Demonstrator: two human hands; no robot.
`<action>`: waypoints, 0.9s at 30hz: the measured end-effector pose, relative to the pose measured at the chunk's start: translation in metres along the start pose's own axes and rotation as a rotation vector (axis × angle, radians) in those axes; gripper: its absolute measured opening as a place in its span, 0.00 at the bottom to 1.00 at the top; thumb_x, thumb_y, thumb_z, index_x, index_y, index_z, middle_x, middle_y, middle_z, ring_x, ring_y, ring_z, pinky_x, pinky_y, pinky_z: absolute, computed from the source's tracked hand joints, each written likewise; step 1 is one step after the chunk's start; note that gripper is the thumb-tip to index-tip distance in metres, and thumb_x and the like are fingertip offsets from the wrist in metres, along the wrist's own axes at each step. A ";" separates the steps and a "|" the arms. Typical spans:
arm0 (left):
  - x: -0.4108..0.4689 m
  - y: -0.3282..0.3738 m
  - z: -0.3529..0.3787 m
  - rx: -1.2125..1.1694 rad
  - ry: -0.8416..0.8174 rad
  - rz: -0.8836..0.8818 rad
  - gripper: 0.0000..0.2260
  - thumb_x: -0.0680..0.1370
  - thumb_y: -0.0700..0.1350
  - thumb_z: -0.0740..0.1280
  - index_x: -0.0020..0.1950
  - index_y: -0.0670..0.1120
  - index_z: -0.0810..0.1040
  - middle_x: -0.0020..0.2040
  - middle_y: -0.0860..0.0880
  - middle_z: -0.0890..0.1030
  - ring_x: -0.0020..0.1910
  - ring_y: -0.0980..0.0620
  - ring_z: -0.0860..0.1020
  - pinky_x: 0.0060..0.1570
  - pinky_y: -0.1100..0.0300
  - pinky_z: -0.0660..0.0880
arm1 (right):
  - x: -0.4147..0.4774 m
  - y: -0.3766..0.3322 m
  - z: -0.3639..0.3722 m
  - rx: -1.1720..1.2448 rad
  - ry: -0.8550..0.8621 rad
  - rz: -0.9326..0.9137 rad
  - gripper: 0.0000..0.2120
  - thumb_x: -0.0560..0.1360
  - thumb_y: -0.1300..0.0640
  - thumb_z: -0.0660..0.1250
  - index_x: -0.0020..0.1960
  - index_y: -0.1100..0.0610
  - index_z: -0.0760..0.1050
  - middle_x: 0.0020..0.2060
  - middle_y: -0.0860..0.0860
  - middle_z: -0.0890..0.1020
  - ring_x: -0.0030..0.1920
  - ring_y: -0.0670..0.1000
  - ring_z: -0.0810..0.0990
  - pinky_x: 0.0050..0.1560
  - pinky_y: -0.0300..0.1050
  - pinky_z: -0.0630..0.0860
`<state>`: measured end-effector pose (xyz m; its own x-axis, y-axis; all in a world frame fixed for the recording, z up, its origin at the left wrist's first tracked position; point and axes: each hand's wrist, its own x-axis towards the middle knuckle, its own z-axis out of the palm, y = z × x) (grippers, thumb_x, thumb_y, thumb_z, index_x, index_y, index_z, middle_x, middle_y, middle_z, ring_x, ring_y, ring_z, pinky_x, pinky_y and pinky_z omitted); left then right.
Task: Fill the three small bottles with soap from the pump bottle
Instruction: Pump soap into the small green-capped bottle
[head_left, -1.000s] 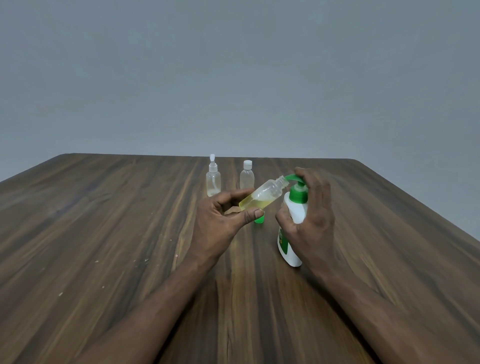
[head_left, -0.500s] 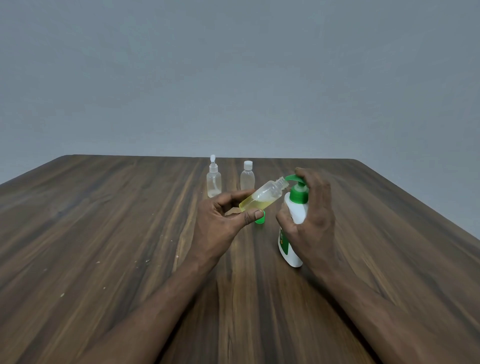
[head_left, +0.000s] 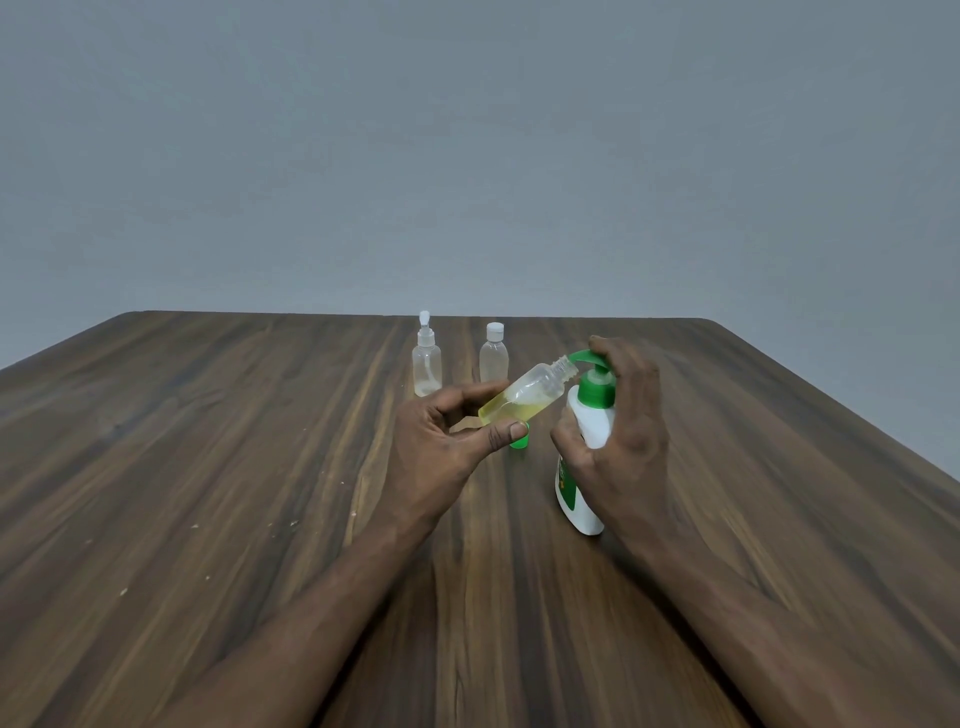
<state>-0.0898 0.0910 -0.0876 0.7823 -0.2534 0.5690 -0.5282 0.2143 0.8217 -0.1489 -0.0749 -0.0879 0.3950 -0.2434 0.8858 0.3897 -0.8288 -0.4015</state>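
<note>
Pinching tilted small bottle (head_left: 524, 397) in left hand (head_left: 441, 447), mouth at spout (head_left: 582, 357); gripping pump bottle (head_left: 574, 493) with right hand (head_left: 623, 441), fingers on its head. Beyond, spray bottle (head_left: 427, 364) and capped bottle (head_left: 493, 358) upright on table (head_left: 208, 467); green cap (head_left: 519, 442) partly behind left thumb.

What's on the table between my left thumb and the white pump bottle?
A small green plastic cap on the wooden table, partly hidden by the left hand; head view.

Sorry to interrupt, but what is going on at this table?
A person is filling a small bottle from a white pump bottle. The left hand holds the uncapped small bottle tilted, its mouth at the green nozzle, with yellowish soap inside. The right hand grips the pump bottle, a finger on the pump head. A spray-top bottle and a white-capped bottle stand farther back; a green cap lies on the table.
</note>
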 end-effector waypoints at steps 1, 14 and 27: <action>0.000 0.000 0.000 -0.002 0.000 -0.001 0.18 0.68 0.32 0.79 0.56 0.41 0.85 0.46 0.55 0.87 0.48 0.59 0.85 0.44 0.70 0.78 | 0.000 0.000 0.000 -0.001 0.000 -0.001 0.31 0.67 0.70 0.73 0.68 0.59 0.69 0.62 0.53 0.74 0.61 0.49 0.74 0.62 0.37 0.70; 0.001 0.000 -0.001 0.021 0.017 0.012 0.19 0.67 0.34 0.80 0.57 0.41 0.85 0.49 0.53 0.87 0.50 0.56 0.85 0.46 0.68 0.79 | 0.000 0.001 0.000 0.011 -0.003 -0.014 0.32 0.67 0.70 0.73 0.68 0.58 0.68 0.61 0.52 0.73 0.60 0.46 0.73 0.62 0.34 0.68; 0.000 0.001 0.000 0.012 0.008 -0.001 0.18 0.67 0.34 0.79 0.56 0.40 0.85 0.48 0.52 0.88 0.49 0.57 0.85 0.45 0.68 0.79 | 0.001 0.002 0.001 0.021 0.000 -0.018 0.30 0.67 0.69 0.72 0.66 0.57 0.69 0.60 0.46 0.72 0.59 0.44 0.73 0.61 0.34 0.69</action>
<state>-0.0908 0.0918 -0.0867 0.7857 -0.2462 0.5676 -0.5311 0.2021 0.8229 -0.1473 -0.0761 -0.0878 0.3874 -0.2288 0.8931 0.4139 -0.8224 -0.3903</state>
